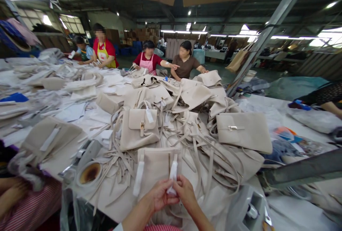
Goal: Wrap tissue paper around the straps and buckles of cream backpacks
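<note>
Left hand (162, 193) and right hand (185, 191) together pinched lower end of white-wrapped strap (173, 169). Its long axis ran forward, along right side of beige bag (155, 170). Bag lay just beyond hands, slightly leftward; left hand nearer its middle.

Wrap (173, 170) in the grip: thin, creased, paper-like
Bag (155, 168) just beyond the grip: matt, smooth, leather-like
Clasp (142, 126) farther beyond: glossy metal
Box (239, 206) right of the grip: smooth plastic
Sheet (68, 206) left of it: glossy plastic
</note>
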`<state>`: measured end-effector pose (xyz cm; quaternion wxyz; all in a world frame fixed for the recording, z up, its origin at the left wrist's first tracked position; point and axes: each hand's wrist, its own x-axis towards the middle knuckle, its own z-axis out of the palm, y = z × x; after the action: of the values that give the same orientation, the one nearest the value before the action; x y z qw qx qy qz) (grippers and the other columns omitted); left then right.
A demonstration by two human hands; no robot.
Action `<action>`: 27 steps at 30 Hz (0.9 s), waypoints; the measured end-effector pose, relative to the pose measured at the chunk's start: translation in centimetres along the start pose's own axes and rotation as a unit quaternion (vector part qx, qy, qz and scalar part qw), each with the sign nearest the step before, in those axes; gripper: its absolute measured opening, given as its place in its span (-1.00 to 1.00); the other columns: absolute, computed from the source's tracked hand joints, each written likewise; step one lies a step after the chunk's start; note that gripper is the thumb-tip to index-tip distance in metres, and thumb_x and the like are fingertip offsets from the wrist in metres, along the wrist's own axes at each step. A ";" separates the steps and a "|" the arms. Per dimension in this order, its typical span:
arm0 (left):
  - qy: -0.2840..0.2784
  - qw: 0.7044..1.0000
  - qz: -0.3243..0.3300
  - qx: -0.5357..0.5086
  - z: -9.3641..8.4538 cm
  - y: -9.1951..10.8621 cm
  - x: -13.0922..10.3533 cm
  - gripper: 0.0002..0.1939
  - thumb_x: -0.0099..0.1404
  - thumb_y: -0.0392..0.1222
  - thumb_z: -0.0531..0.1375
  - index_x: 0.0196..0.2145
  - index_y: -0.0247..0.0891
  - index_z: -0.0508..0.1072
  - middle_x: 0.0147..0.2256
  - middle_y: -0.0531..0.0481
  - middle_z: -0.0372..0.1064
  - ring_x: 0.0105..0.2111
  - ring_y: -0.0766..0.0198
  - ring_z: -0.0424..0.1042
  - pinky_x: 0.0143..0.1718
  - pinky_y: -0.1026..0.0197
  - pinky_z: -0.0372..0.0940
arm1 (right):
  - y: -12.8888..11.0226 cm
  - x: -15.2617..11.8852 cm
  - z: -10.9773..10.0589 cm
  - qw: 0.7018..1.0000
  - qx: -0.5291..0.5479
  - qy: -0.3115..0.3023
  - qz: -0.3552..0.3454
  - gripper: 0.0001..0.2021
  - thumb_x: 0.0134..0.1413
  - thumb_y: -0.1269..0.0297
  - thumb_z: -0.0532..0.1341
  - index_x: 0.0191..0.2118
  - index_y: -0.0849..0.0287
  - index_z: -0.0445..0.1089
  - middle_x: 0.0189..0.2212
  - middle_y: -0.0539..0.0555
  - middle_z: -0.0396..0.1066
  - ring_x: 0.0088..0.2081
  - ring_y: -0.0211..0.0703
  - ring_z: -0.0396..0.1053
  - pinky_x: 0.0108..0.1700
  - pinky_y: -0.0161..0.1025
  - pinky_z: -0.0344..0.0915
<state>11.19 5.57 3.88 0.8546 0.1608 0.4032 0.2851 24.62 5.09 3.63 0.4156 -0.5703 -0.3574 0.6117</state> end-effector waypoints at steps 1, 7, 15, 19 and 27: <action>0.000 1.000 -0.005 0.001 -0.1 0.1 0.1 -0.65 0.09 -0.05 0.34 -0.20 -0.28 0.49 -0.37 -0.06 0.48 -0.42 0.20 0.48 -0.22 0.09 0.35 | -0.2 -0.2 0.0 1.000 -0.001 -0.006 -0.004 -0.71 -0.32 0.13 0.38 -0.54 0.16 0.31 -0.73 -0.16 0.22 -0.61 -0.32 0.14 -0.56 -0.38 0.05; -0.034 0.999 -0.017 -0.003 0.0 0.7 -0.3 -0.58 0.06 0.00 0.37 -0.19 -0.29 0.45 -0.29 -0.17 0.50 -0.31 0.12 0.52 -0.24 0.09 0.34 | -1.3 -1.6 -0.2 0.997 0.008 -0.071 0.023 -0.57 -0.05 -0.15 0.17 -0.40 0.18 0.41 -0.51 0.00 0.42 -0.44 -0.17 0.36 -0.29 -0.22 0.32; -0.014 0.999 -0.014 0.044 0.3 0.4 0.0 -0.52 0.04 0.05 0.38 -0.15 -0.24 0.44 -0.37 -0.05 0.45 -0.41 0.18 0.49 -0.29 0.13 0.33 | 0.3 1.0 -0.6 0.996 -0.083 0.011 -0.003 -0.60 -0.25 -0.10 0.25 -0.64 0.14 0.22 -0.71 -0.13 0.12 -0.59 -0.30 0.08 -0.50 -0.31 0.05; -0.022 0.997 0.000 0.068 0.2 0.5 0.2 -0.46 0.08 0.16 0.31 -0.12 -0.27 0.42 -0.36 -0.10 0.46 -0.44 0.16 0.49 -0.32 0.11 0.34 | 0.6 1.4 -0.8 0.992 -0.119 0.025 -0.015 -0.66 -0.17 -0.03 0.18 -0.63 0.13 0.19 -0.70 -0.13 0.12 -0.57 -0.28 0.09 -0.49 -0.30 0.04; -0.076 0.993 -0.087 -0.016 -0.5 1.2 -0.2 -0.55 0.19 0.06 0.22 -0.19 -0.44 0.50 -0.28 -0.21 0.50 -0.23 0.11 0.49 -0.19 0.11 0.35 | 1.0 1.1 -1.3 0.990 -0.140 -0.011 -0.001 -0.67 -0.07 0.01 0.22 -0.58 0.17 0.26 -0.64 -0.10 0.24 -0.50 -0.24 0.23 -0.41 -0.29 0.18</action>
<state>10.26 6.37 4.28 0.9066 0.1329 0.3452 0.2029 25.77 5.67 2.11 0.3280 -0.6163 -0.4444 0.5613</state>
